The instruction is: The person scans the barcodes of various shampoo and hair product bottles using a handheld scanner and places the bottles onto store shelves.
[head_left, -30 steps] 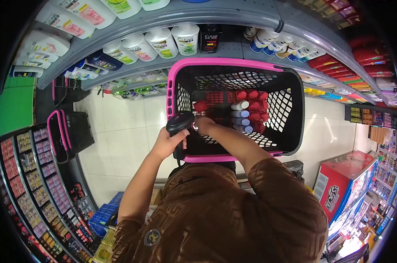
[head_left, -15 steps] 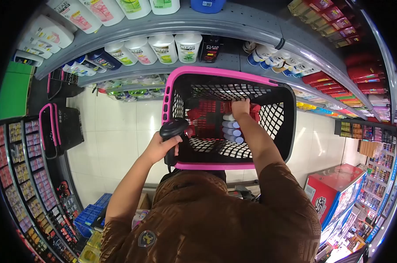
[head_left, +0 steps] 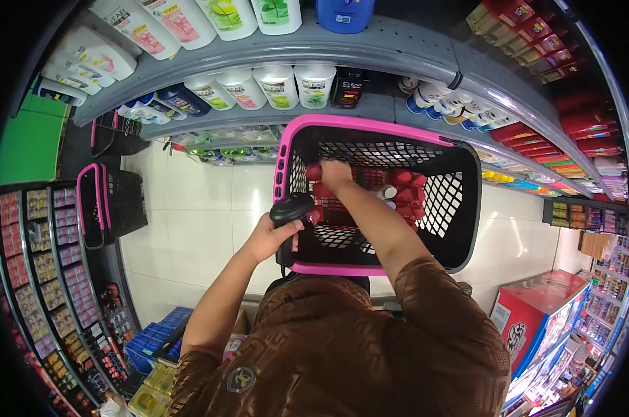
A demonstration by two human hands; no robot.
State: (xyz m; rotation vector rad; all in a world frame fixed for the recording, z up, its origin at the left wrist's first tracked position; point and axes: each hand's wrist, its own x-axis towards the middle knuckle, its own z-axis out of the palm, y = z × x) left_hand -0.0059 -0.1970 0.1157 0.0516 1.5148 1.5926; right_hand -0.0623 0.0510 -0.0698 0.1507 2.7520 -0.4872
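My left hand (head_left: 274,238) is wrapped round the handle of a black handheld scanner (head_left: 291,208) at the left rim of the basket. The black basket with a pink rim (head_left: 370,125) stands in front of me. Inside its left end, my right hand (head_left: 336,175) is closed at a red bottle (head_left: 315,172), with its fingertips partly hidden. Several red bottles (head_left: 410,194) lie at the basket's right side, beside a white-capped bottle (head_left: 386,191). My right forearm hides part of the basket's floor.
Shelves (head_left: 370,52) with shampoo bottles (head_left: 314,85) run across the front. Black baskets with pink handles (head_left: 120,205) stand at the left, near a product rack (head_left: 50,271). A red and blue freezer (head_left: 543,299) is at the lower right.
My right hand has moved from the basket's right side to its left end, where it closes at a red bottle. My left hand still holds the scanner. The view has shifted slightly.
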